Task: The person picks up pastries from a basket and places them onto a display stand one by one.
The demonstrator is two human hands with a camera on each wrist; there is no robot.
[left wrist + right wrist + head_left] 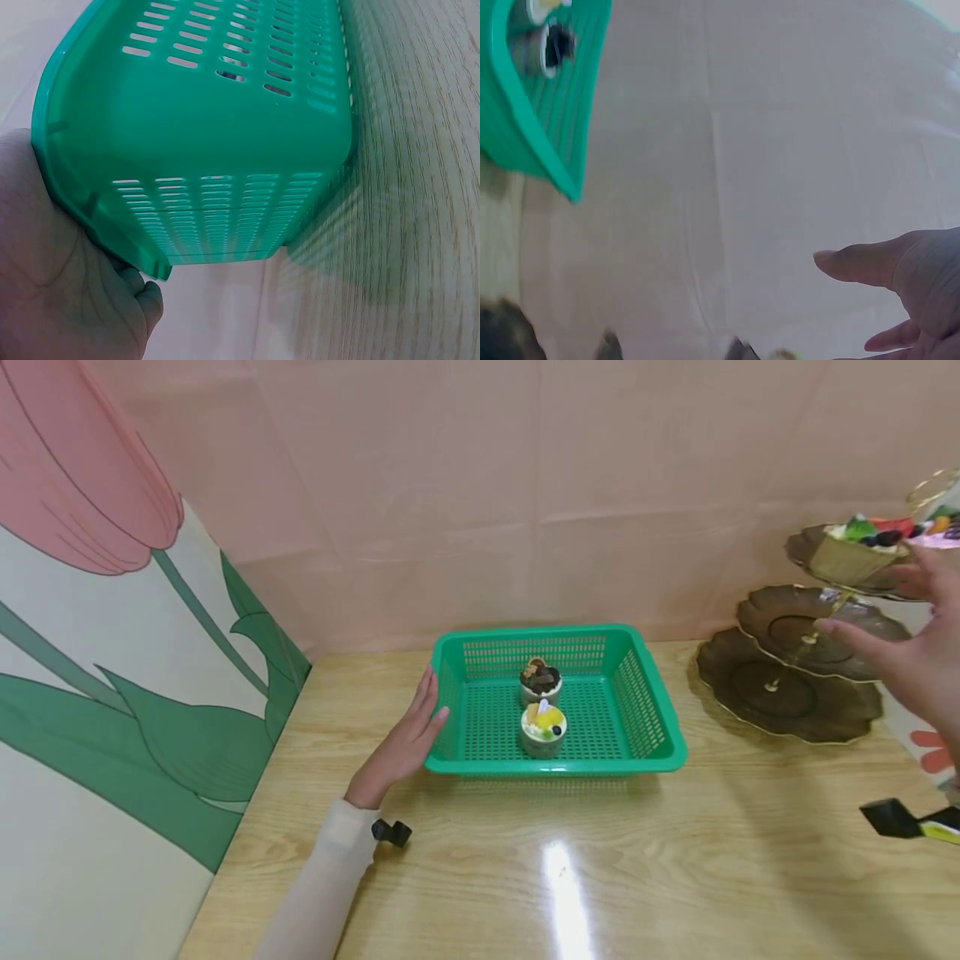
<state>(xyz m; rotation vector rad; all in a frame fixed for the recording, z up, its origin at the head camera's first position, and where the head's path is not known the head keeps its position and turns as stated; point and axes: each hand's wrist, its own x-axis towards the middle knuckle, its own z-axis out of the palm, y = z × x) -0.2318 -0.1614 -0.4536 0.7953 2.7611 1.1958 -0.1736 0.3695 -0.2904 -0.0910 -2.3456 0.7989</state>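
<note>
My left hand [405,739] rests against the left rim of a green plastic basket [555,767], its fingers straight. In the left wrist view the palm [60,285] lies along the basket rim. Inside the basket stand a chocolate-topped dessert cup [551,692] and, in front of it, a fruit-topped cup [542,745]. At the far right my right hand [926,647] is raised beside the top tier of a brown tiered stand [847,714], thumb and fingers spread apart. Its fingertips overlap a fruit-topped cup [851,560] on that tier. Another fruit topping [943,531] shows behind the fingers.
The two lower scalloped plates [795,627] of the stand carry nothing. A wooden table [465,877] lies beneath everything. Pink cloth [450,493] hangs behind, and a panel with painted tulips [90,693] borders the left side.
</note>
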